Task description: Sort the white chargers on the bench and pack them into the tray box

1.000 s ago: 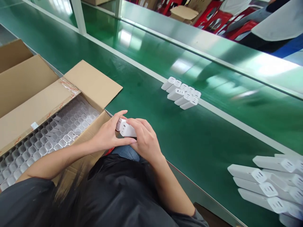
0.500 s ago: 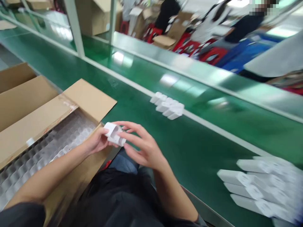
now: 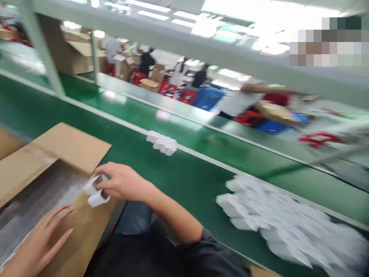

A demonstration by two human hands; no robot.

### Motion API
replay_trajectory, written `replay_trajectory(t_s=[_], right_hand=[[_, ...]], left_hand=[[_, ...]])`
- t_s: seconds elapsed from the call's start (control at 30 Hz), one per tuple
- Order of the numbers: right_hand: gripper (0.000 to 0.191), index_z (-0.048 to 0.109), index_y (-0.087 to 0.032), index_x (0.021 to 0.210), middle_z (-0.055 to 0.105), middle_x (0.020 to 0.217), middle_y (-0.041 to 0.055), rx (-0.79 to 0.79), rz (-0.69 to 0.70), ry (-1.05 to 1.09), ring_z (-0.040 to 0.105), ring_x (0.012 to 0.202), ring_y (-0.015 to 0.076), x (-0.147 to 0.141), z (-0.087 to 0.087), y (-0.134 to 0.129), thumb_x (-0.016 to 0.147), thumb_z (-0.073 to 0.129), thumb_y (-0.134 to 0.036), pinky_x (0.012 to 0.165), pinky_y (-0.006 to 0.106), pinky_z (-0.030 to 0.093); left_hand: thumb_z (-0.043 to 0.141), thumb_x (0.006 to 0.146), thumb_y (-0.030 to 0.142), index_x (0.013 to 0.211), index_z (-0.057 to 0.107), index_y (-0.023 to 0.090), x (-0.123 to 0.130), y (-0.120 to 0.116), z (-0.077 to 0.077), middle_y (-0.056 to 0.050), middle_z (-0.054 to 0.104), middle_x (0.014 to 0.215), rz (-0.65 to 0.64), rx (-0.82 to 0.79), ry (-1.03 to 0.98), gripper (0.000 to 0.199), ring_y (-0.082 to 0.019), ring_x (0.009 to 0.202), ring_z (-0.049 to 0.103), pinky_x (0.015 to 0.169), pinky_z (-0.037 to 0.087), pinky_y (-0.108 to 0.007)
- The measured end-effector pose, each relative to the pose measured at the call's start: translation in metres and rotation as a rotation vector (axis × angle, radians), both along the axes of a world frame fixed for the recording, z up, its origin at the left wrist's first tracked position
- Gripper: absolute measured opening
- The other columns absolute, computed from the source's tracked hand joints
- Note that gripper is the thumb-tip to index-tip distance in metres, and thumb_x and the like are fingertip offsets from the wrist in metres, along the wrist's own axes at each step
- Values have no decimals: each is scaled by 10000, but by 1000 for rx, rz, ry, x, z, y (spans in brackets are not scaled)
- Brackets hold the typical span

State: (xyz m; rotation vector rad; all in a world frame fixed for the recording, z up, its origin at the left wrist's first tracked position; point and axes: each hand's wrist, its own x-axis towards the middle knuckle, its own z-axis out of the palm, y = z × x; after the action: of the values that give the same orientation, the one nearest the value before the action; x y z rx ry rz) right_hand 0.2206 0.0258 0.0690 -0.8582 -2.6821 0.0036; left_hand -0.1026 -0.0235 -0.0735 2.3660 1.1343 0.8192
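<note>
Left hand (image 3: pixel 43 238): fingers spread, low over the near side of the box, pinching nothing that shows; whether it touches the cardboard, I cannot tell.
Right hand (image 3: pixel 123 182): thumb and fingers pinch the white pieces near their dark open ends, probably because the hollow mouths give the fingertips an edge to catch; blur hides the exact contact.
Held pieces: two small white hollow plastic shells (image 3: pixel 98 199), side by side and tilted, just above the box's near flap. That spot likely keeps them within reach of both hands.
Near flap: the brown cardboard near flap (image 3: pixel 82 227) slopes outward beneath the shells, which seems to leave the box mouth open to the hands.
Box: a large open brown cardboard box (image 3: pixel 72 148) on the person's left, far flap folded out over the green surface.
Box contents: a pale grey-white mass (image 3: pixel 52 192) inside, too smeared for single pieces to be told.
Green surface: a long glossy green work surface (image 3: pixel 198 192) with no tray on it; the pieces there lie directly on it.
Large group: many white blocky pieces (image 3: pixel 282 223) packed close on the right, perhaps bunched to save room.
Small group: a few white blocks (image 3: pixel 165 144) side by side against the white strip (image 3: pixel 201 157), which may serve as a straight edge.
Background: a brown carton (image 3: pixel 83 57), contents hidden, red stools (image 3: pixel 188 97) and blurred people (image 3: pixel 200 77).
</note>
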Motion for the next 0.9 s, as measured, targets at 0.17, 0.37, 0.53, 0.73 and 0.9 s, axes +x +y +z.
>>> replay_trajectory(t_s=[0.17,0.37,0.53,0.73,0.9], right_hand=[[173,722,-212,955,590,1220,85,-61,121,-3,583,976,162,-56,-15,34,941,551,-189,783,258,457],[185,731,-188,930,635,1095,109,-100,344,-400,620,888,190,-148,-53,68,938,549,-154,602,248,370],[254,739,-115,931,711,1009,142,-168,572,-632,681,794,190,-227,-91,75,934,488,-71,595,264,398],[230,745,-97,913,748,977,159,-216,779,-557,706,864,208,-310,-126,62,920,516,-72,675,278,468],[157,747,-116,825,770,880,78,-283,811,-463,684,753,146,-323,-144,47,865,607,-59,639,240,463]], left_hand=[[494,952,237,1415,486,292,4,-38,29,-96,507,1468,-65,49,321,466,-249,1319,533,1075,506,-428],[537,927,200,1072,660,185,15,-40,30,-72,717,1030,-395,183,344,191,-220,1158,597,1175,356,-414],[523,947,234,964,649,228,20,-43,19,-29,702,849,-450,95,389,127,-195,887,626,1157,345,-381],[552,932,243,943,640,226,16,-37,25,-28,677,824,-442,77,339,90,-203,886,620,1117,373,-356],[513,941,252,968,650,196,13,-35,23,-50,682,832,-448,33,280,151,-214,848,629,1054,437,-368]])
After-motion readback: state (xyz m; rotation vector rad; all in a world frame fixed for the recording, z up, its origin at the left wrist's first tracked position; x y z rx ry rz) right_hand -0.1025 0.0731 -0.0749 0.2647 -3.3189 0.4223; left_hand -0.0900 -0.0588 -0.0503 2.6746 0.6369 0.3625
